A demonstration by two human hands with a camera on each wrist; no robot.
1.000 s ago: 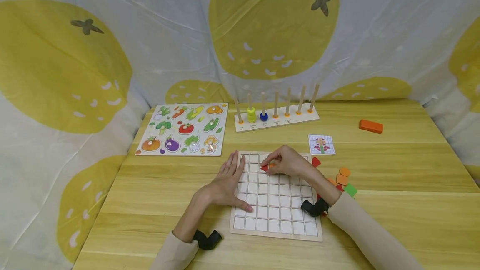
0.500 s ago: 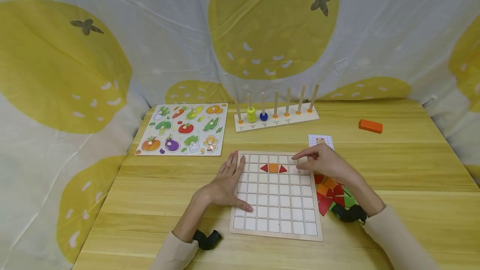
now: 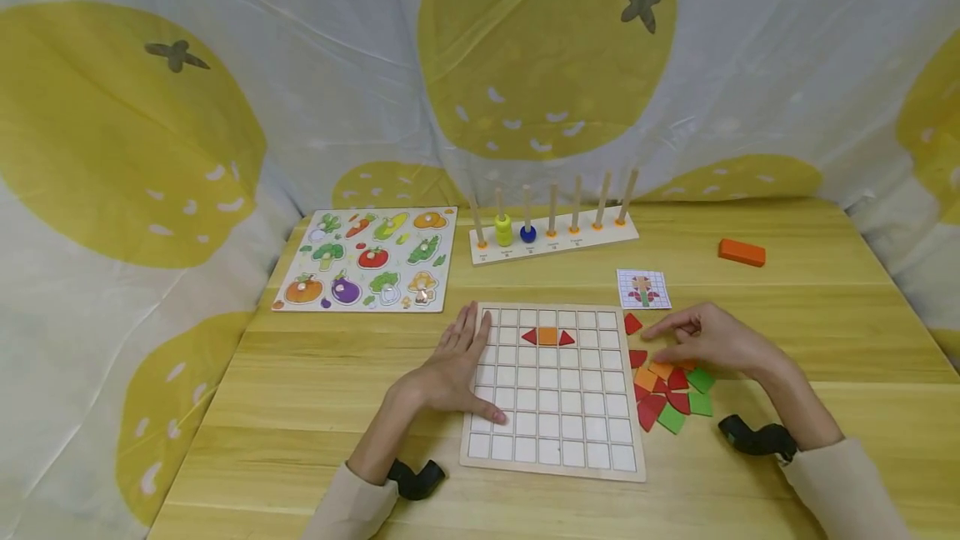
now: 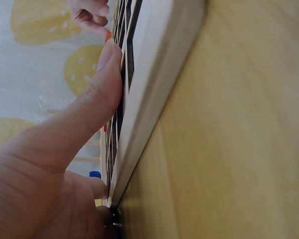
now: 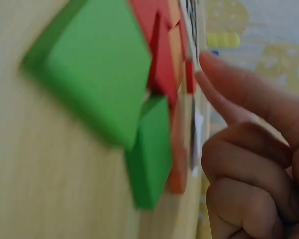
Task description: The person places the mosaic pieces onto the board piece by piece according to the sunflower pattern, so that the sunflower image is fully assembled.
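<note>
Right hand (image 3: 712,342) left grid board (image 3: 551,390), reached loose tiles (image 3: 671,390), fingers loosely curled, empty. Left hand (image 3: 453,365) lay flat on board. Tiles looked light, rigid; pinch by edges.

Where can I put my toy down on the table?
Bare wood lies in front of the grid board, at the near edge, and on the far right around the orange block. It is crowded right of the board, where loose tiles lie under the right hand, and behind it by the veggie puzzle and peg rack.
</note>
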